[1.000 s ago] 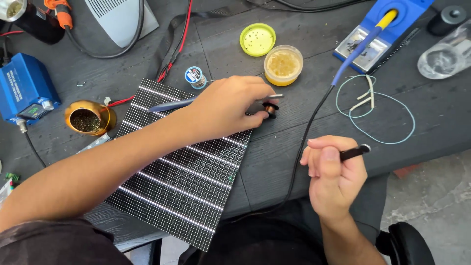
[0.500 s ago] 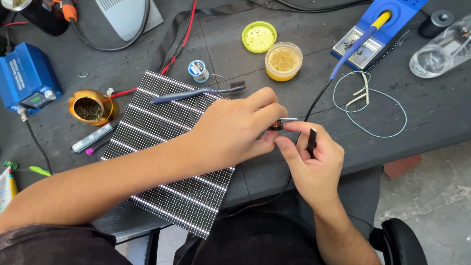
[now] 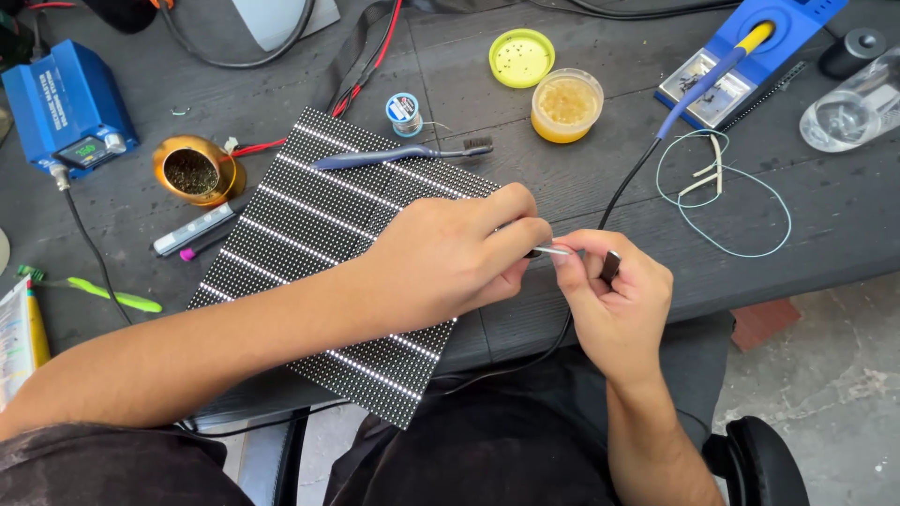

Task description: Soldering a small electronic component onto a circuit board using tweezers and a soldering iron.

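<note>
My left hand [image 3: 459, 258] reaches across a black LED matrix panel [image 3: 309, 234] and pinches a thin silver metal piece [image 3: 550, 250] between thumb and fingers. My right hand [image 3: 614, 305] meets it over the table's front edge. It grips a short black tool [image 3: 609, 265], and its fingertips touch the metal piece's end. Whether the two parts are joined is hidden by the fingers. A black cable [image 3: 619, 192] runs under my right hand.
A blue-handled brush [image 3: 403, 155] lies on the panel. Behind it are a solder spool [image 3: 404, 112], a yellow flux jar [image 3: 565, 105] with its lid [image 3: 521, 57], and a blue soldering station [image 3: 750, 56]. At left stand a brass tip cleaner [image 3: 192, 171] and a blue box [image 3: 66, 108].
My left hand left the panel's right edge and came to my right hand. The right hand turned the black tool upright, and both hands now meet at the thin metal piece.
</note>
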